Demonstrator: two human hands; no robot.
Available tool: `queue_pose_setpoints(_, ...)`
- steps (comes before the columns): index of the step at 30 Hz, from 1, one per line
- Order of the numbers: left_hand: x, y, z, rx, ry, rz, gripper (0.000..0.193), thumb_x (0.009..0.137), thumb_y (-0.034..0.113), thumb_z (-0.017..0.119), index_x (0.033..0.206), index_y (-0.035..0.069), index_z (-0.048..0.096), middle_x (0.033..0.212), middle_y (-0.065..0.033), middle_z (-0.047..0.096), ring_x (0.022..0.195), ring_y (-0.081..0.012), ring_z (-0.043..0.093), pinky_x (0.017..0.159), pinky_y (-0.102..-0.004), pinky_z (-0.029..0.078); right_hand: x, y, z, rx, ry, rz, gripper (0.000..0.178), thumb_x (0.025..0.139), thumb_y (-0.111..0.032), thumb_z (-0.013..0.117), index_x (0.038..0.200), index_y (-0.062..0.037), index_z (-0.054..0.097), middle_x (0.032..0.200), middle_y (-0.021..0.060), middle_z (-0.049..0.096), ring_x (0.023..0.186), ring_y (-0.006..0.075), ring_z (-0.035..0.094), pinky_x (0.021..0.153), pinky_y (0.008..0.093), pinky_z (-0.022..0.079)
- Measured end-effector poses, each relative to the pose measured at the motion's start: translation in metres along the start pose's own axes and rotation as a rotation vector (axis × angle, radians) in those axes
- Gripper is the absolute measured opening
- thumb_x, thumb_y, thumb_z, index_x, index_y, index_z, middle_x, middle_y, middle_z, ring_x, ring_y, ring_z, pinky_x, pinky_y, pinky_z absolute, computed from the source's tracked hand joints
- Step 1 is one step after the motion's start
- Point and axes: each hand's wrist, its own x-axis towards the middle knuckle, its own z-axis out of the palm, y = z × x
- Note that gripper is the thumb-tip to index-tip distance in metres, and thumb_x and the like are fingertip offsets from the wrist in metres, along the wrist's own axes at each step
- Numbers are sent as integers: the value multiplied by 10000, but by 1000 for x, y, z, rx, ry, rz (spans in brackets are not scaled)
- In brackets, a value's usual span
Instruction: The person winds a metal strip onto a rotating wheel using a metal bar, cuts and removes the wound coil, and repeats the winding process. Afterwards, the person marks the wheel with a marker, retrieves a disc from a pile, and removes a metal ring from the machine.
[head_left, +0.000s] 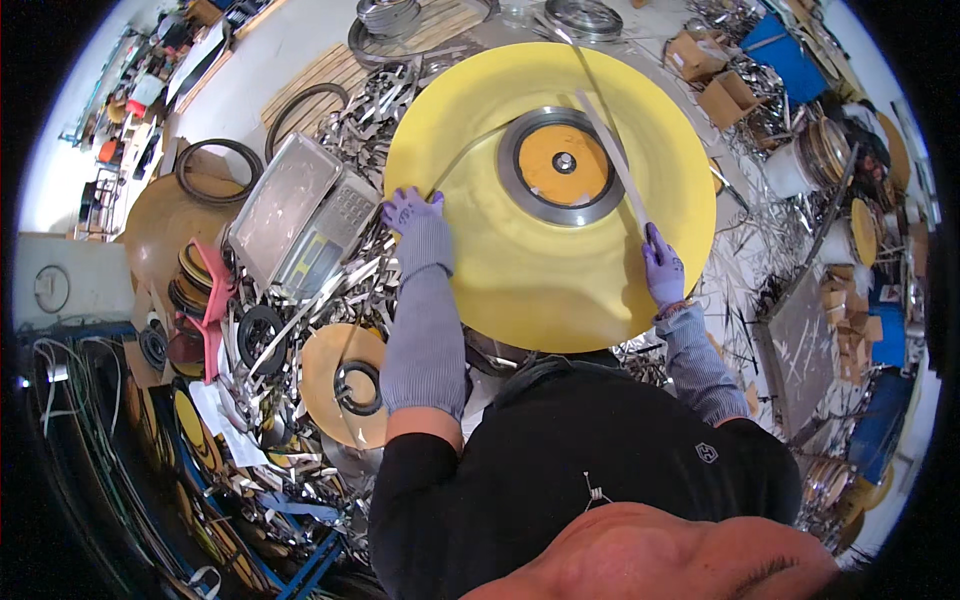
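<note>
A large yellow disc (520, 270) lies in front of me with a wound metal strip coil (512, 180) around its orange centre (562, 163). My left hand (412, 212), in a purple glove and grey sleeve, rests on the disc's left rim with its fingers spread. From the coil a thin strip (470, 150) runs out to that hand. My right hand (663, 266), gloved alike, is closed around the lower end of a long flat light-coloured bar (615, 158). The bar slants across the disc, its far part over the coil's right side. A darker thin rod (590, 75) crosses near it.
Left of the disc stand a weighing scale (300, 215) and a small orange reel (325, 375), among heaps of metal strip scrap (375, 115). A pink-red stand (212, 310) is farther left. Cardboard boxes (728, 97), a blue bin (785, 57) and a grey plate (797, 352) lie to the right.
</note>
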Motion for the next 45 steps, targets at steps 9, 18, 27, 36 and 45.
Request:
queue_pose_setpoints(9, -86, 19, 33, -290, -102, 561, 247, 727, 321, 618, 824, 99, 669, 1163, -61, 590, 1165, -275, 457, 1052, -481, 259, 13, -48, 16, -118, -187, -143, 416, 919, -330, 511, 1332, -314, 468, 902, 148, 595, 823, 342, 606, 738, 436, 487)
queue_pose_setpoints(18, -132, 43, 23, -293, -61, 530, 242, 719, 296, 609, 801, 73, 650, 1162, -86, 576, 1153, -295, 450, 1053, -477, 245, -35, -40, 22, -251, -274, -290, 427, 910, -295, 530, 1333, -299, 474, 893, 147, 582, 757, 345, 602, 682, 432, 495)
queue_pose_setpoints(27, -150, 66, 17, -241, -170, 422, 339, 779, 301, 572, 992, 46, 641, 1220, -86, 556, 1217, -286, 415, 1077, -475, 212, -55, -32, 16, -215, -233, -302, 411, 898, -232, 574, 1306, -252, 524, 807, 126, 584, 680, 302, 581, 651, 390, 480)
queue_pose_setpoints(36, -151, 86, 8, -223, -308, 408, 379, 818, 327, 535, 1088, 69, 604, 1311, -75, 480, 1266, -271, 362, 1086, -461, 199, -63, -22, 13, -220, -210, -402, 427, 893, -275, 568, 1315, -294, 504, 828, 122, 588, 685, 318, 594, 634, 409, 489)
queue_pose_setpoints(45, -143, 79, 16, -201, -269, 461, 494, 873, 339, 486, 1297, 86, 476, 1411, -59, 389, 1344, -287, 278, 1121, -492, 139, -68, -17, 4, -242, -206, -361, 402, 886, -280, 572, 1285, -290, 533, 821, 129, 592, 688, 331, 598, 629, 420, 497)
